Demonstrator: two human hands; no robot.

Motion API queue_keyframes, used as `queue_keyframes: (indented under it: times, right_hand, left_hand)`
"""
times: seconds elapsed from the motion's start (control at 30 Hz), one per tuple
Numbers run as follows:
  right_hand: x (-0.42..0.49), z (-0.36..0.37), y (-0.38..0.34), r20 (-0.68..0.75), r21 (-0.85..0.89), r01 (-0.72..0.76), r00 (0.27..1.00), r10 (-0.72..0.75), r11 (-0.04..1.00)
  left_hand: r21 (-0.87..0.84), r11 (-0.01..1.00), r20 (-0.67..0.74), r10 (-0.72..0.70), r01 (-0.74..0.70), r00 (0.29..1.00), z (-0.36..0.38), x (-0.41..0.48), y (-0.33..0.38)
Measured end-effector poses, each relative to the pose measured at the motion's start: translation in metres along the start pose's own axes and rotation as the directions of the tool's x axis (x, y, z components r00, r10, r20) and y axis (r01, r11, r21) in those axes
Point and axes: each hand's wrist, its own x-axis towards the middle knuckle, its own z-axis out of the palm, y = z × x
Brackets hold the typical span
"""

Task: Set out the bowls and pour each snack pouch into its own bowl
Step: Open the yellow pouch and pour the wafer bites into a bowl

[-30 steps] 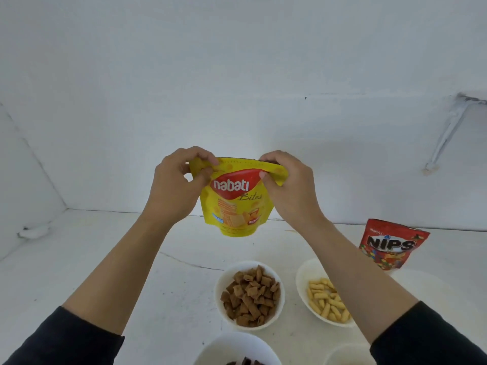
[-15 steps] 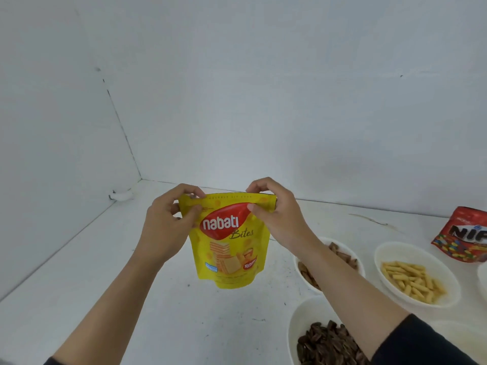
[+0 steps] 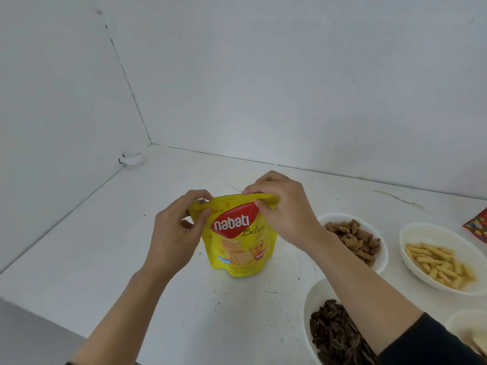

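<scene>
— Whereabouts of the yellow foil "nabati Bites" snack pouch [image 3: 241, 238]?

— Held upright over the middle of the white counter [image 3: 118, 246], just left of the bowls; base at or just off the surface, hard to tell which.

— Held how?

— Pinched along the top strip from both ends: left corner nipped by the left hand [image 3: 174, 233], thumb pressed against curled fingers [image 3: 195, 196]; right end nipped likewise by the right hand [image 3: 287, 214]. Probably gripped so for tearing or peeling the seal; a glint of silver seen at the left corner, yet impossible to say whether opened.

— Why kept clear of the bowls?

— Presumably to avoid spills during opening. Already filled: a white round bowl of brown pillow-shaped snacks [image 3: 342, 216], a white bowl of pale yellow sticks [image 3: 432, 233], a white bowl of dark seeds [image 3: 309, 304]. Cut off at the lower right edge, another white bowl [image 3: 459, 318], contents unclear, perhaps meant for this pouch. Left waiting at the far right, a red printed pouch [image 3: 478, 227].
</scene>
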Motion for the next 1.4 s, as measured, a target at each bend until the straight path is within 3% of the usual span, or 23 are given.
queue_keyframes:
  times: [0.17,0.33,0.53,0.7,0.9,1.4]
  right_hand:
    - [-0.003,0.018,-0.011,-0.002,-0.222,0.078,0.997,-0.081,0.972]
    - [-0.001,0.031,-0.021,0.061,-0.196,0.120,0.992,-0.110,0.973]
    - [0.005,0.029,-0.024,0.140,-0.158,0.159,0.981,-0.138,0.974]
    - [0.006,0.024,-0.015,0.172,-0.191,0.213,0.968,-0.180,0.958]
    - [0.006,0.025,-0.010,0.167,-0.166,0.213,0.968,-0.186,0.963]
    - [0.008,0.020,-0.012,0.165,-0.107,0.221,0.965,-0.202,0.969]
  left_hand:
    - [-0.014,1.000,0.013,0.024,-0.024,1.000,-0.004,0.000,-0.001]
    - [-0.180,0.982,0.070,-0.044,0.056,0.997,-0.010,0.004,-0.006]
    - [-0.236,0.971,0.035,0.040,-0.030,0.999,-0.011,0.008,-0.012]
    - [-0.119,0.980,-0.041,0.155,-0.158,0.987,-0.010,0.009,-0.019]
    - [0.076,0.924,0.005,0.376,-0.376,0.926,-0.018,0.010,-0.026]
    - [-0.009,0.964,0.059,0.264,-0.264,0.963,-0.020,0.018,-0.022]
